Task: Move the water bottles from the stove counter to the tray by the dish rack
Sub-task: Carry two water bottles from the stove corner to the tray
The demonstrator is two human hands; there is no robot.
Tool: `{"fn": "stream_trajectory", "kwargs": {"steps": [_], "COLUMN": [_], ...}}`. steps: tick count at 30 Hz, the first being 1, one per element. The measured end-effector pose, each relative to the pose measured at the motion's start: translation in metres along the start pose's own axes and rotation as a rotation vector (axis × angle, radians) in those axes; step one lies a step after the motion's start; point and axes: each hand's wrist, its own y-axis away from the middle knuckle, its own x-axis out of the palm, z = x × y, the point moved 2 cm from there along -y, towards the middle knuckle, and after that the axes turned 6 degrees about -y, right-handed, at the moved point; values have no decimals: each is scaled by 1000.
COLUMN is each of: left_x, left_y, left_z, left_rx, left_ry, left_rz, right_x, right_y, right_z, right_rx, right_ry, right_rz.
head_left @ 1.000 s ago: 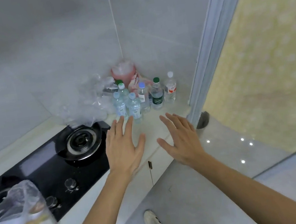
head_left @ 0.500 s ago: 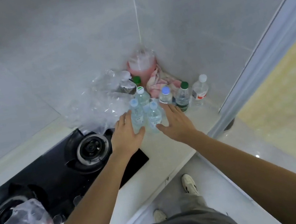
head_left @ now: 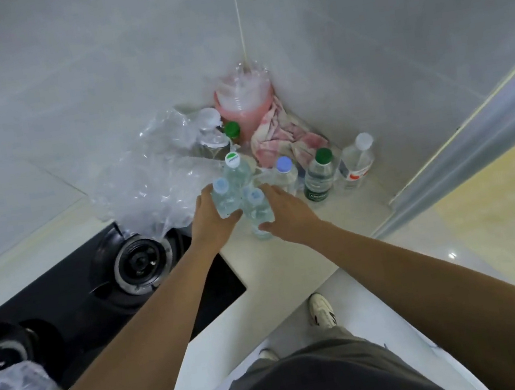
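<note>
Half a second back both hands just touched the bottles; now the left hand (head_left: 212, 224) grips one bottle (head_left: 223, 198), the right hand (head_left: 287, 212) grips another (head_left: 258, 209), both on the tabletop (head_left: 293, 256). More bottles (head_left: 318, 175) stand just beyond the fingers.

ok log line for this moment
stage: grasp | left hand: grips bottle | right hand: grips bottle | both bottles on stove counter

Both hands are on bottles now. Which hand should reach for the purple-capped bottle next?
Right, probably. The right hand grips a bottle directly beside the purple-capped bottle. The left hand grips a blue-capped bottle further left, next to the plastic bag.
</note>
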Motion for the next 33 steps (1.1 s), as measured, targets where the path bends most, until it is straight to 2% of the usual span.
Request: {"fn": "stream_trajectory", "kwargs": {"steps": [9,22,27,33], "left_x": [9,-2,8,33], "left_y": [-15,54,62,50], "left_z": [5,27,35,53], "left_rx": [22,85,47,-59], "left_ry": [-40,-160,5,214], "left_rz": [-47,38,31,120], "right_x": [4,-1,8,18], "right_y": [-8,27,29,18], "right_z": [-2,-30,-31,-34], "right_rx": [-8,-85,-98,17], "right_ry": [-108,-119,-180,-265], "right_rz": [-26,-47,-65,4]}}
